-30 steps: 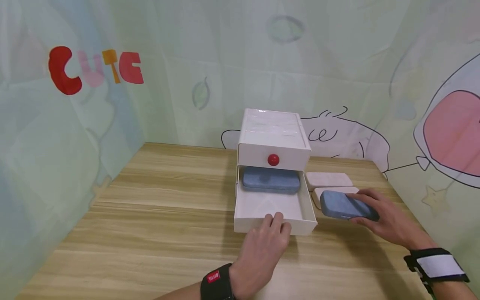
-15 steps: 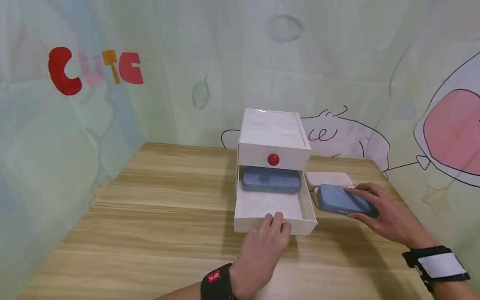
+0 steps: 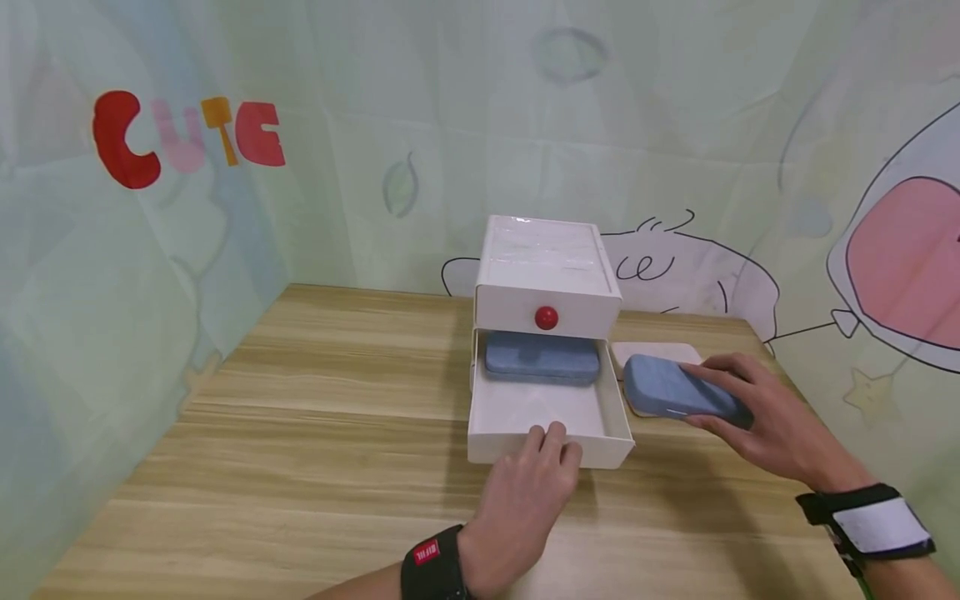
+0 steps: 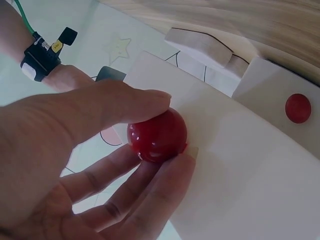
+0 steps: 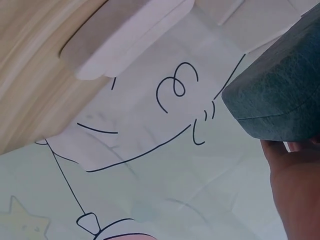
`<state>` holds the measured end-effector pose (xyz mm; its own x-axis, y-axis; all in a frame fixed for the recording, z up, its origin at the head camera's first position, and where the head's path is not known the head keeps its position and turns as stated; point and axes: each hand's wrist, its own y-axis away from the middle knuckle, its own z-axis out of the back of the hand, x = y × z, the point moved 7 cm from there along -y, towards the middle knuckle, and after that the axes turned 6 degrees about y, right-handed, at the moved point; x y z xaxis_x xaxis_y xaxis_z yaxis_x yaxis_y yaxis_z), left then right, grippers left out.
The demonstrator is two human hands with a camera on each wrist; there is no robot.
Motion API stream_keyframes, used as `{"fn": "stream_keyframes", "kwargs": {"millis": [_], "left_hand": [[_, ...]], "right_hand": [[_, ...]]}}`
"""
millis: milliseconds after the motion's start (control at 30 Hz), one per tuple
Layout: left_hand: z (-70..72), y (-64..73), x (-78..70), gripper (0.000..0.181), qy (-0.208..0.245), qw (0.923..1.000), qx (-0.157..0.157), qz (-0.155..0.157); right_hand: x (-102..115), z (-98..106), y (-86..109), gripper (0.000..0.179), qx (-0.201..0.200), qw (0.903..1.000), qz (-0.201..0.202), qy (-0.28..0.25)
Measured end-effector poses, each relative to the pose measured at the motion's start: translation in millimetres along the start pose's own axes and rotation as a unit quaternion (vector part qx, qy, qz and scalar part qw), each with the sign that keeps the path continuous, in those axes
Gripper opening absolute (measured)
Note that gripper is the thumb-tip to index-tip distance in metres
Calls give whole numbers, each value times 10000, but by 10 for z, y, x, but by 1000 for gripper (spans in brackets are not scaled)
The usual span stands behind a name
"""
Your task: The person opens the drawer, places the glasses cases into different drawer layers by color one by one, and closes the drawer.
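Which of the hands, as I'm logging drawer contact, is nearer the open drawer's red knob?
The left hand: its thumb and fingers grip the red knob. The right hand is off to the knob's right, holding a blue case.

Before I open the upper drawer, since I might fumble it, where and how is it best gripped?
Probably by its red knob, coming from the front, over the open lower drawer. The knob is round and juts from the front of the upper drawer, so thumb and fingers should wrap it easily, as the left hand does the lower knob.
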<state>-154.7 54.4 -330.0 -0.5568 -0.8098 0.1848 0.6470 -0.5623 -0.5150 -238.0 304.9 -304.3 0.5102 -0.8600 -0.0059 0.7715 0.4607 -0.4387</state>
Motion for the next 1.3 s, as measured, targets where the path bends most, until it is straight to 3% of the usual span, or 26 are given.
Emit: {"fn": "stream_keyframes", "kwargs": {"millis": [700, 1033, 1300], "left_hand": [[-4, 13, 1, 21, -177, 9997, -147, 20], [-6, 3, -4, 20, -216, 9995, -231, 53], [0, 9, -7, 20, -254, 9995, -170, 45]], "right_hand": [[344, 89, -232, 65, -322, 9984, 433, -139], [448, 43, -366, 65, -10, 9991, 382, -192], [543, 9, -433, 65, 1, 9986, 438, -292]]}}
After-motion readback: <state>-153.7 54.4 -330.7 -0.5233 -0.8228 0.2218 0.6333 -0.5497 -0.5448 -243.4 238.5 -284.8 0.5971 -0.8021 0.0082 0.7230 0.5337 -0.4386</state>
